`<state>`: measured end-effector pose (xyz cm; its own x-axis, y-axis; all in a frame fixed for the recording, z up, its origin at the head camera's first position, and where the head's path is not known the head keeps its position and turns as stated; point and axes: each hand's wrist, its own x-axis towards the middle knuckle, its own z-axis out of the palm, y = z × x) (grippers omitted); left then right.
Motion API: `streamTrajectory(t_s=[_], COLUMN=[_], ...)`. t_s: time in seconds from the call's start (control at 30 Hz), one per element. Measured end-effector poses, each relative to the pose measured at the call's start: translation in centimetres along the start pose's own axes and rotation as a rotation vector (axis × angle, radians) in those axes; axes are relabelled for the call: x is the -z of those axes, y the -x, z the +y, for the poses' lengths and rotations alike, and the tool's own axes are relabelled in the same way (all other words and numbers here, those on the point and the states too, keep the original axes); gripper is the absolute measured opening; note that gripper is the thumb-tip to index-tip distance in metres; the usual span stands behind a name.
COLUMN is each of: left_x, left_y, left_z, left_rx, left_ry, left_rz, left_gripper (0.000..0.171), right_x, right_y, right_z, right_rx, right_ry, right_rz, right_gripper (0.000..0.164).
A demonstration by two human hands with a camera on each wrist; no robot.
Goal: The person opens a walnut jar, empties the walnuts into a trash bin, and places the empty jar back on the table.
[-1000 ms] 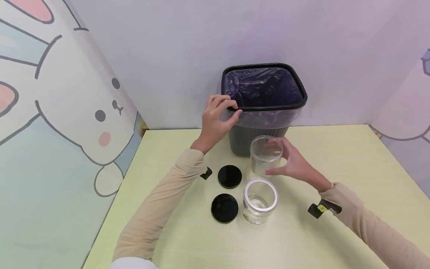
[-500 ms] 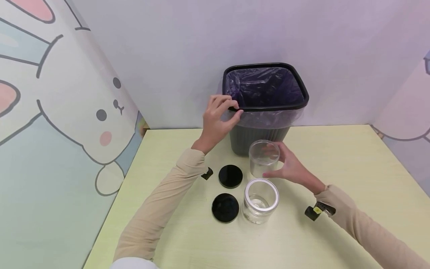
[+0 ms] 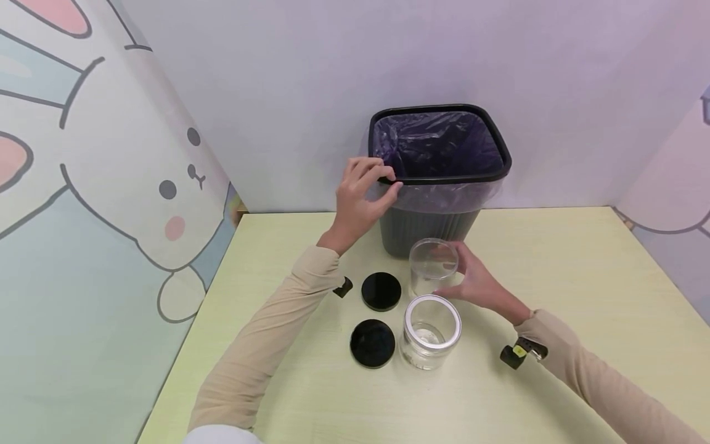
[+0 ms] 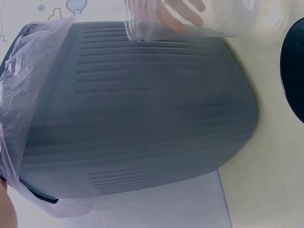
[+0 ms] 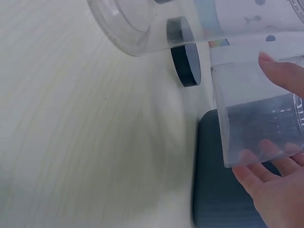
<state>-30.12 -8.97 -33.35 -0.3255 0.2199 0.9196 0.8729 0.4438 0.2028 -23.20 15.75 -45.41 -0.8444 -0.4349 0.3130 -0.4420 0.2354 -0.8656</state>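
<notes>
My left hand (image 3: 359,194) pinches the front-left corner of the black rim of a trash bin (image 3: 427,225) lined with a translucent purple bag (image 3: 452,196). In my right hand (image 3: 481,282) I grip an uncapped clear jar (image 3: 426,271), thumb on the near side and fingers round the far side. It is upright just in front of the bin; the right wrist view shows its base (image 5: 223,128) slightly off the table. Nearer to me stands a second clear jar (image 3: 426,357), uncapped, partly covering the held jar's lower part in the head view.
Two round black lids (image 3: 381,291) (image 3: 373,343) lie left of the jars on the pale yellow table (image 3: 554,265). A white wall (image 3: 288,123) rises behind the bin. A panel with a cartoon rabbit (image 3: 127,185) stands along the left side.
My right hand has lowered the jar and brought it toward me and slightly left, closer to the standing jar. My left hand has kept its place on the bin rim.
</notes>
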Motion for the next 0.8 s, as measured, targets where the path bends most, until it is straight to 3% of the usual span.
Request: streamTrajectory(t_s=[0.2, 0.43, 0.8], left_x=[0.0, 0.0, 0.0], left_y=[-0.1, 0.0, 0.0], left_z=[0.1, 0.0, 0.0], left_rx=[-0.003, 0.0, 0.0], left_ry=[-0.002, -0.002, 0.002], left_rz=[-0.002, 0.0, 0.008], left_gripper=[0.007, 0.007, 0.007], right_x=[-0.4, -0.8, -1.5], right_y=[0.1, 0.3, 0.8], right_z=[-0.9, 1.9, 3.8], right_rx=[0.022, 0.008, 0.015], right_ry=[-0.04, -0.05, -0.106], right_rz=[-0.001, -0.002, -0.003], right_gripper=[0.081, 0.08, 0.083])
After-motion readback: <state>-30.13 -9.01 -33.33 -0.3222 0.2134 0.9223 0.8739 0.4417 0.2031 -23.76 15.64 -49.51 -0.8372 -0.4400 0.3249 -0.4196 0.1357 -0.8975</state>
